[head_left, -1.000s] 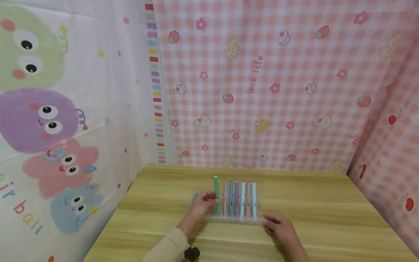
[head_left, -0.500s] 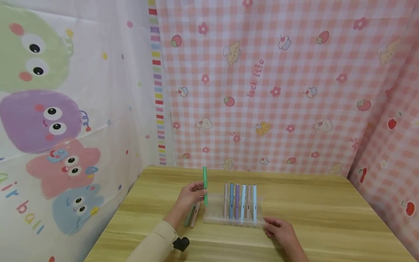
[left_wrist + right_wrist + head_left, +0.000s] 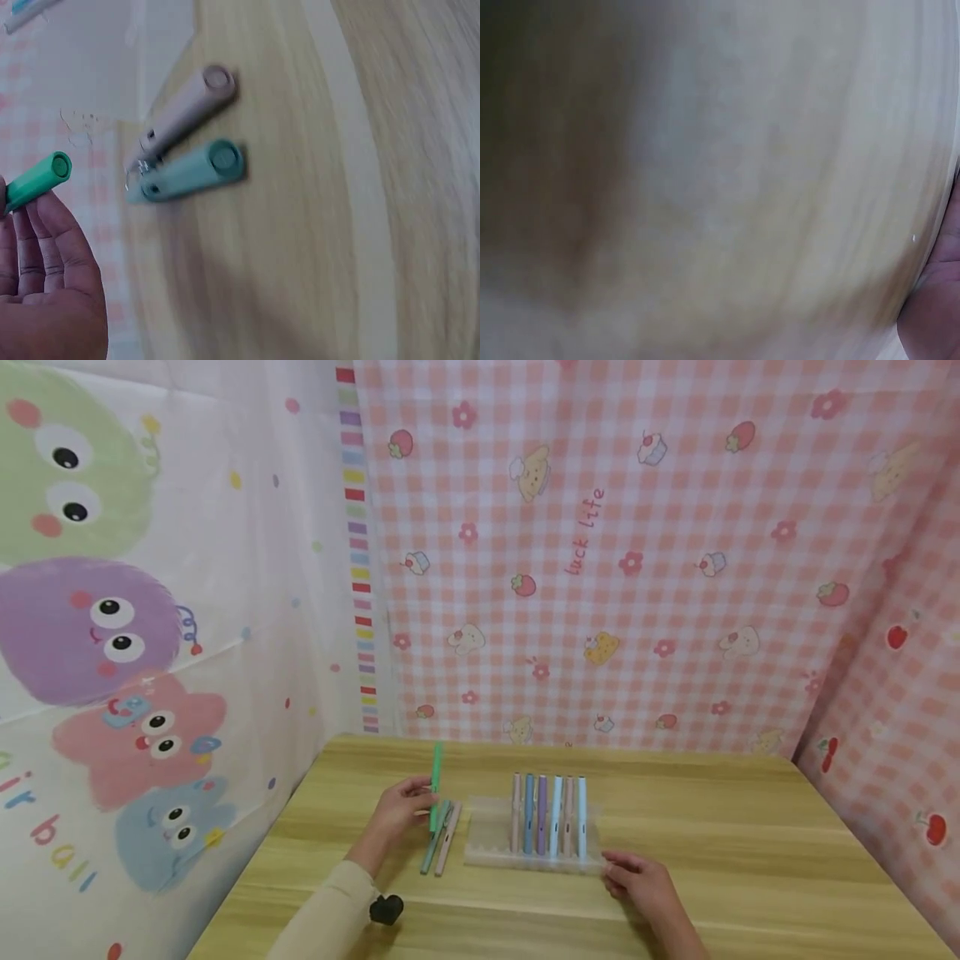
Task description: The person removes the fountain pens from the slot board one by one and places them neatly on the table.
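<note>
In the head view my left hand (image 3: 399, 817) pinches a bright green pen (image 3: 437, 770), held nearly upright above the table. Just below it lie a grey-green pen (image 3: 430, 853) and a pinkish-beige pen (image 3: 449, 839), side by side, their far ends close together. To their right is a clear plastic pen rack (image 3: 486, 827). Several pens stand in its right part: pinkish-beige, blue, a purple pen (image 3: 542, 817) and light blue ones. My right hand (image 3: 641, 881) grips the rack's near right corner with curled fingers; the right wrist view shows only part of the palm.
A wood-grain table (image 3: 720, 827) carries everything. Behind it hangs a pink checked curtain (image 3: 630, 527), and a white cartoon curtain (image 3: 255, 585) is on the left. A small black object (image 3: 386, 909) sits by my left sleeve.
My left hand has lifted the green pen out of the rack and carried it left, over the two loose pens. The right hand stays at the rack's corner.
</note>
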`<state>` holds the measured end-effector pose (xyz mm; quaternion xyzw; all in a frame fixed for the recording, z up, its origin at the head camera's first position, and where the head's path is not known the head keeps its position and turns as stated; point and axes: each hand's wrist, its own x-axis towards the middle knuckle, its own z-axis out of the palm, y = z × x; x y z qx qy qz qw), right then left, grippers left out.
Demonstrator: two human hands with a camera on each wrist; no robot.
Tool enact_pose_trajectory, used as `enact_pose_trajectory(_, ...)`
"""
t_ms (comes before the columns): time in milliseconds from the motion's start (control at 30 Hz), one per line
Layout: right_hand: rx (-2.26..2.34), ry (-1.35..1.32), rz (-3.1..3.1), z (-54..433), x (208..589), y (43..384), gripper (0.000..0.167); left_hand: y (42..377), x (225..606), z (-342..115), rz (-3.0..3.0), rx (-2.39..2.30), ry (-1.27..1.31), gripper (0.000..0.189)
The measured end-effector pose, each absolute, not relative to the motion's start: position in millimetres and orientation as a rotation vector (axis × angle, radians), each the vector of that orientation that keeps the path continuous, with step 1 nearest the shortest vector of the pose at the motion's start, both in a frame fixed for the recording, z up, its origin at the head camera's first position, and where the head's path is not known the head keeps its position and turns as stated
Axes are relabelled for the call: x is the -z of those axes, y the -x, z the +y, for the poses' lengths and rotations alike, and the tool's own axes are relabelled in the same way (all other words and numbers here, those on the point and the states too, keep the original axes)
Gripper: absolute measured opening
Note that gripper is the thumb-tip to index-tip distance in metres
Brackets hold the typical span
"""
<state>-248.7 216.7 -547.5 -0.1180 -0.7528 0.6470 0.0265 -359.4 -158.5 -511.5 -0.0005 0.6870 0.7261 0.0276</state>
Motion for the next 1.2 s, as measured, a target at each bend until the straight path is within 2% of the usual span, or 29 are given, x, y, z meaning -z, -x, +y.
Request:
enact_pose_trajectory(600, -2.035, 0.399, -2.303, 217.5, 548.1, 250.3, 0.027, 353.2, 523.6, -182.3, 2.222, -2.079, 0.115, 0.045)
enact_pose_trajectory(1200, -2.026, 0.383, -2.303, 218.7, 549.5, 251.2, 0.025, 345.6, 530.7, -192.3, 2.151, -1.990, 0.108, 0.042)
